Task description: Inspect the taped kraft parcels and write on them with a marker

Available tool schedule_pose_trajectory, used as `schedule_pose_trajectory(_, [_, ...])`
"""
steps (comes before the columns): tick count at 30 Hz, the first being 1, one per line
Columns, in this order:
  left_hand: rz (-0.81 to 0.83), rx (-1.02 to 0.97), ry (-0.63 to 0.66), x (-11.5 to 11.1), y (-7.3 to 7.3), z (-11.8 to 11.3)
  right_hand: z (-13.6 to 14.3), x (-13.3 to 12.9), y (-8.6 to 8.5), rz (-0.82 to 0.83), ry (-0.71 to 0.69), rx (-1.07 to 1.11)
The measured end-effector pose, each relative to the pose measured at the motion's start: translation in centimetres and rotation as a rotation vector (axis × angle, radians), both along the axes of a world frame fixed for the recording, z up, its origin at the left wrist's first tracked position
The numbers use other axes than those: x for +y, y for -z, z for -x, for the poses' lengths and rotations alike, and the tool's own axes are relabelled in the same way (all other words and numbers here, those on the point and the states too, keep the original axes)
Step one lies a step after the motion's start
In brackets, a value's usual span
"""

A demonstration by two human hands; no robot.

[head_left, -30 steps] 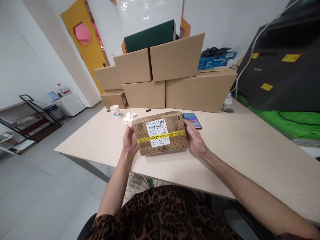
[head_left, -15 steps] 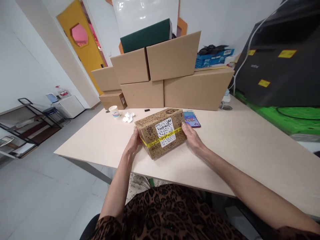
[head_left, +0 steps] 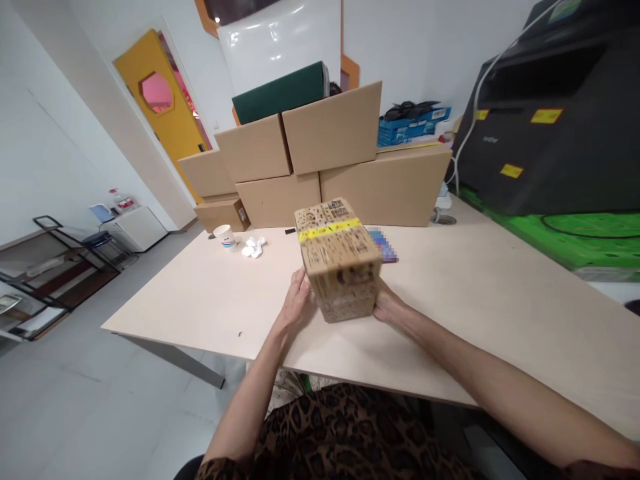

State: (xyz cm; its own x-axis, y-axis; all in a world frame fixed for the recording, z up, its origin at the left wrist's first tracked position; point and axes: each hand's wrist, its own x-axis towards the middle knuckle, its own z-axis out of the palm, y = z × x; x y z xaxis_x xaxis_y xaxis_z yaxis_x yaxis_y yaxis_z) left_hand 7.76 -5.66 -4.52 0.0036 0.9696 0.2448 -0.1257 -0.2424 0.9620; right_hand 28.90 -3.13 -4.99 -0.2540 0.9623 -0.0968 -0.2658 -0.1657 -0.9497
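Note:
Between my two hands is a small cardboard box [head_left: 343, 257], speckled with dark print and crossed by a strip of yellow tape. It is tilted, one end turned toward me, over the near part of the table. My left hand [head_left: 299, 297] presses on its lower left side. On the opposite side, my right hand [head_left: 386, 300] grips the lower right edge, its fingertips hidden behind the box. A phone-like item with a bright screen [head_left: 384, 247] lies just beyond, partly covered by the box.
Stacked cardboard boxes [head_left: 280, 200] line the back of the table [head_left: 200, 293], with a green binder [head_left: 280, 92] on top. A paper cup [head_left: 225, 236] and crumpled tissue [head_left: 254, 247] stand back left. A large black machine [head_left: 530, 133] sits on green plastic at right.
The box has been turned so its labelled face no longer shows and one end points toward me. My left hand has moved right and slightly nearer me with it; the view has shifted a little.

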Motion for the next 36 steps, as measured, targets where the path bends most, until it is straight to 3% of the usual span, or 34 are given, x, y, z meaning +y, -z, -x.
schedule_pose_trajectory(3, [0.069,-0.027,0.005,0.5,-0.3,-1.2,0.2,-0.2,-1.2,0.232,-0.004,-0.029])
schedule_pose_trajectory(5, [0.124,-0.039,0.002,0.8,-0.7,-1.2,0.1,-0.3,-1.7,0.255,-0.015,-0.056])
schedule_pose_trajectory(12, [0.174,-0.068,0.006,1.8,-1.4,0.1,-0.6,-0.8,-2.3,0.093,0.011,-0.093])
schedule_pose_trajectory(15, [0.163,0.048,-0.122,1.4,-2.2,0.4,-0.8,-0.9,-2.7,-0.030,0.078,-0.072])
schedule_pose_trajectory(17, [0.118,0.131,-0.178,0.8,-3.1,0.4,-1.1,-1.0,-3.2,-0.123,0.090,-0.056])
schedule_pose_trajectory(21, [-0.088,0.133,-0.107,-0.9,-5.5,-0.1,-1.7,-1.4,-4.3,-0.250,0.095,-0.023])
schedule_pose_trajectory(25, [-0.236,0.147,-0.185,-2.3,-7.0,-0.7,-2.3,-2.0,-5.5,-0.335,0.110,0.037])
schedule_pose_trajectory(31, [-0.464,0.188,-0.127,-2.1,-7.6,-0.8,-2.8,-2.1,-6.1,-0.437,0.122,0.111])
schedule_pose_trajectory(36, [-0.422,0.164,-0.037,-0.1,-6.6,-1.0,-2.6,-1.3,-5.1,-0.456,0.140,0.009])
